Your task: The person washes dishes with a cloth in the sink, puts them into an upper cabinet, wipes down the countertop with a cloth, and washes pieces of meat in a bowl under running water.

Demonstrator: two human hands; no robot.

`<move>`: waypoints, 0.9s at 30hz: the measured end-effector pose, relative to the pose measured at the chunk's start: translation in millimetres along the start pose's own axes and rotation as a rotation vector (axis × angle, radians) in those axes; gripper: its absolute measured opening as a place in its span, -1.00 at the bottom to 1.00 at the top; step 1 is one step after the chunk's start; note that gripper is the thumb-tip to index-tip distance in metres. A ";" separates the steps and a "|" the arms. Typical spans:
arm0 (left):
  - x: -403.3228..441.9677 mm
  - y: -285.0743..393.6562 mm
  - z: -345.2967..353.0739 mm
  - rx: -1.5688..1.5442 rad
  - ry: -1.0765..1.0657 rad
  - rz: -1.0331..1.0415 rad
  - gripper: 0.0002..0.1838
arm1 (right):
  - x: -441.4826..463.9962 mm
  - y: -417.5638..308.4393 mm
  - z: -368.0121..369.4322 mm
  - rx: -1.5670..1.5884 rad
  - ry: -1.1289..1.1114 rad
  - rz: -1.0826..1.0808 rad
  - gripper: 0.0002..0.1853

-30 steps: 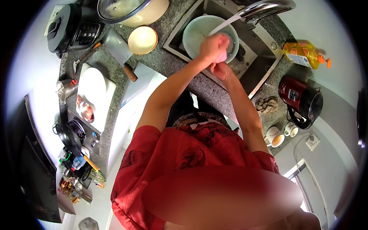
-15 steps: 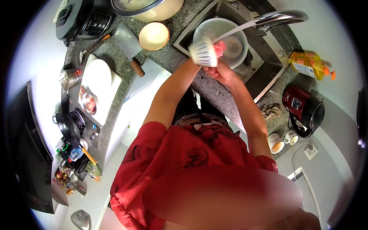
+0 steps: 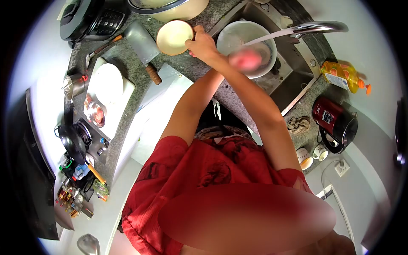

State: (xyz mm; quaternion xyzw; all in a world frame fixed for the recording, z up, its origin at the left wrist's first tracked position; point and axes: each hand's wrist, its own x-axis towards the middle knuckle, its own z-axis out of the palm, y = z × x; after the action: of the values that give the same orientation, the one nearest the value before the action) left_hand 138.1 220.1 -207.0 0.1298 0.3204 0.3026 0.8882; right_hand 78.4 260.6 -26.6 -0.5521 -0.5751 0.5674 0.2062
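Observation:
My arms are crossed. My right hand (image 3: 203, 44) reaches over to the left, its thumb on the rim of a cream bowl (image 3: 174, 37) and its fingers at the side. Whether this is one bowl or two stacked cannot be made out. My left hand (image 3: 245, 59) is over the translucent basin (image 3: 225, 30) in the sink, smeared by motion with a pink patch; its fingers cannot be read. A blue-patterned bowl (image 3: 267, 52) partly shows inside the basin. Water runs from the chrome faucet (image 3: 316, 28) into the basin.
A cleaver (image 3: 142, 44) and a white cutting board (image 3: 114, 121) with a plate (image 3: 109, 83) and a small bowl of meat (image 3: 97, 114) lie left. Dish soap (image 3: 342, 76), a red kettle (image 3: 333, 121) and two mugs (image 3: 304, 158) stand right. A pressure cooker (image 3: 91, 21) stands upper left.
My right hand has crossed leftward from the sink edge to the cream bowl on the counter. The striped bowl seen at my left hand is no longer there; my left hand has moved over the basin.

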 end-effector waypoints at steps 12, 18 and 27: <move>-36.6 -14.9 38.6 1.683 0.091 0.629 -0.85 | 15.1 163.4 -80.4 -0.753 0.311 0.065 -0.53; -52.8 -1.2 63.2 1.700 0.316 0.358 -0.72 | 36.9 207.5 -88.0 -0.663 0.137 0.478 -0.46; -17.3 16.1 18.6 1.780 0.272 -0.086 -0.58 | 24.2 245.5 -125.5 -0.846 0.160 0.158 -0.49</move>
State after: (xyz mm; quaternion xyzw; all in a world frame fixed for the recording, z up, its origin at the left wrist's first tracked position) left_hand 132.2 221.3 -177.6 0.7204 0.5432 -0.0779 0.4241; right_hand 277.8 272.7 -218.0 -0.6724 -0.6952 0.2511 -0.0383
